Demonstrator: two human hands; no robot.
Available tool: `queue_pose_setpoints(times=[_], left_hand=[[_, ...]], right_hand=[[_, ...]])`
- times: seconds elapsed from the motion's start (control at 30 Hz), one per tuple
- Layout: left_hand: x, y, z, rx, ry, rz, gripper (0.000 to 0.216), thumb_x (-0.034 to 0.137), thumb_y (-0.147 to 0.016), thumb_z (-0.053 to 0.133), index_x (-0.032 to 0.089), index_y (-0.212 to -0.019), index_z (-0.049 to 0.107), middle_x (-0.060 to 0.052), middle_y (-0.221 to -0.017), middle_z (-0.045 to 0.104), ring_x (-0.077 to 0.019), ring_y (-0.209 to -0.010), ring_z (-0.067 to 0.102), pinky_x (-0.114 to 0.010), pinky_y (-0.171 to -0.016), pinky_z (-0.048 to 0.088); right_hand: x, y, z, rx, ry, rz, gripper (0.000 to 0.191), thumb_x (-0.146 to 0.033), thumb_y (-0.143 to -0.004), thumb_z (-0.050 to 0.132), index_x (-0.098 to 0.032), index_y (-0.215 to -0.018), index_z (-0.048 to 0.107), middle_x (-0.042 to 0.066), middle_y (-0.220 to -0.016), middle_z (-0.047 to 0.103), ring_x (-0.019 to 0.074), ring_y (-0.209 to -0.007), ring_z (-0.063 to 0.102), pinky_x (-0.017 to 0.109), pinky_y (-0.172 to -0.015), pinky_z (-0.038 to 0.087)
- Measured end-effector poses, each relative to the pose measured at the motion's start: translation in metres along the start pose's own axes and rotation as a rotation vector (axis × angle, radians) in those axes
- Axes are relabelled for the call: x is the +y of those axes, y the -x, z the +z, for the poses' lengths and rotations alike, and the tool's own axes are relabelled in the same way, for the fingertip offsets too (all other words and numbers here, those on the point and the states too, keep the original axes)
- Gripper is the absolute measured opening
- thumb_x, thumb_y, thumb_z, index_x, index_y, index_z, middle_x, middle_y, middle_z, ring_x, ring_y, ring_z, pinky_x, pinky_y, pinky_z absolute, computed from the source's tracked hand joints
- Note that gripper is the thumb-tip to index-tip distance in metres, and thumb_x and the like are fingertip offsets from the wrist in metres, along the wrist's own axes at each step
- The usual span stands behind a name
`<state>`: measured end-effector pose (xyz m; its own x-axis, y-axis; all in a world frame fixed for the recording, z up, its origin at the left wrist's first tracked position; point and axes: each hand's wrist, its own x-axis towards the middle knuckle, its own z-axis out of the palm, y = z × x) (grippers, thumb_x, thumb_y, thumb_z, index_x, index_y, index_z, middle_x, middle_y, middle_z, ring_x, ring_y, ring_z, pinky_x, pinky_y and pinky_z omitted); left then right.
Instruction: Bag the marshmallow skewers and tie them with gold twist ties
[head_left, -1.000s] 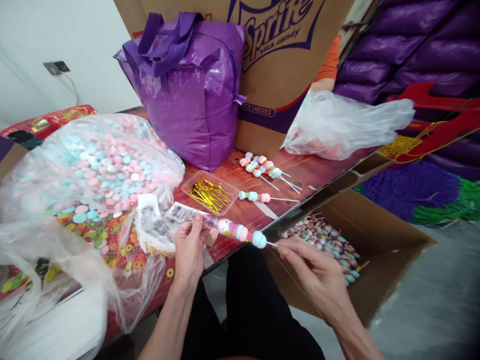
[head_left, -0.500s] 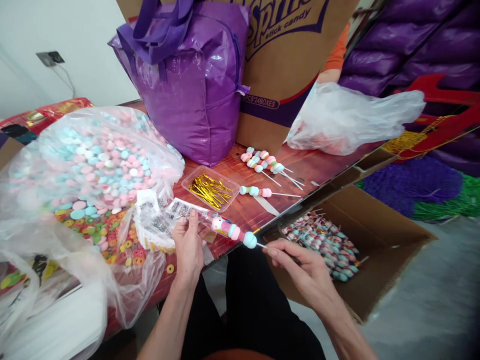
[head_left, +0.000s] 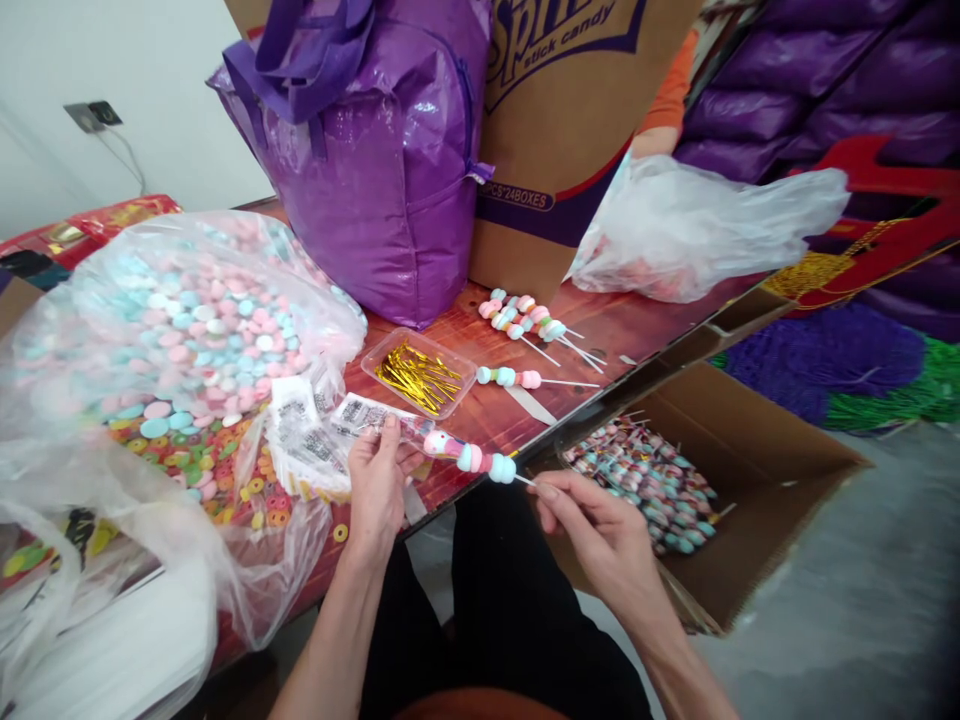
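Observation:
My right hand [head_left: 592, 525] pinches the thin white stick of a candy skewer [head_left: 472, 456] that carries pink and blue pieces. My left hand [head_left: 379, 480] grips a small clear printed wrapper [head_left: 375, 415], and the skewer's tip sits in the wrapper's mouth. Both hands hover at the near edge of the red table [head_left: 637, 330], above my dark lap. A clear tray of gold twist ties [head_left: 418, 375] lies just beyond my left hand, beside a pile of printed wrappers [head_left: 304, 445].
A large clear bag of pastel and ring candies [head_left: 165, 340] fills the left. Loose skewers [head_left: 525, 320] lie mid-table. An open carton of wrapped skewers [head_left: 645, 475] stands at the right. Behind are a purple bag [head_left: 375, 170], a printed carton [head_left: 577, 110] and another person's plastic-covered hand [head_left: 690, 235].
The skewer has slid left, deeper into the wrapper held by my left hand. My right hand followed it leftward. The view shifted slightly.

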<state>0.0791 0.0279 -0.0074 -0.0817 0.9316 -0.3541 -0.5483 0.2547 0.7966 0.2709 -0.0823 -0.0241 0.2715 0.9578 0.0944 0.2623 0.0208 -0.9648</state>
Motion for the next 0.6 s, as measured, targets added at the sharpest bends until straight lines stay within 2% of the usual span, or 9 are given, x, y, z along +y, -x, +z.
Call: queue_pose_setpoints(times=[0.17, 0.27, 0.43, 0.6], left_hand=[[0.004, -0.002, -0.001, 0.070, -0.083, 0.023, 0.046, 0.041, -0.055, 0.091, 0.017, -0.072, 0.056, 0.004, -0.063, 0.066, -0.0088, -0.049, 0.061, -0.019, -0.049, 0.047], [0.002, 0.000, -0.001, 0.059, -0.104, 0.000, 0.047, 0.044, -0.057, 0.090, 0.017, -0.074, 0.056, 0.003, -0.065, 0.066, -0.0089, -0.049, 0.061, -0.019, -0.049, 0.047], [-0.004, 0.004, 0.004, 0.057, -0.021, 0.070, 0.046, 0.047, -0.061, 0.087, 0.017, -0.078, 0.056, 0.001, -0.070, 0.069, -0.0126, -0.058, 0.067, -0.023, -0.056, 0.052], [-0.002, 0.004, 0.006, 0.069, 0.000, 0.066, 0.047, 0.049, -0.063, 0.085, 0.019, -0.080, 0.053, 0.000, -0.072, 0.071, -0.0154, -0.059, 0.070, -0.022, -0.053, 0.051]], right_hand=[[0.004, 0.000, -0.004, 0.033, 0.097, -0.139, 0.021, -0.030, -0.098, 0.054, -0.021, -0.085, 0.068, 0.000, -0.065, 0.057, 0.0142, -0.060, 0.053, 0.026, -0.057, 0.042], [0.004, -0.001, -0.005, 0.042, 0.095, -0.123, 0.021, -0.030, -0.098, 0.054, -0.021, -0.084, 0.067, -0.001, -0.064, 0.057, 0.0136, -0.059, 0.052, 0.025, -0.055, 0.041], [0.001, 0.002, 0.006, -0.012, 0.072, -0.064, 0.023, -0.031, -0.098, 0.053, -0.020, -0.084, 0.067, -0.002, -0.061, 0.055, 0.0125, -0.054, 0.050, 0.024, -0.052, 0.040], [-0.002, 0.005, 0.009, -0.058, 0.113, -0.176, 0.018, -0.027, -0.096, 0.057, -0.020, -0.085, 0.070, -0.002, -0.062, 0.060, 0.0119, -0.055, 0.055, 0.024, -0.056, 0.042]])
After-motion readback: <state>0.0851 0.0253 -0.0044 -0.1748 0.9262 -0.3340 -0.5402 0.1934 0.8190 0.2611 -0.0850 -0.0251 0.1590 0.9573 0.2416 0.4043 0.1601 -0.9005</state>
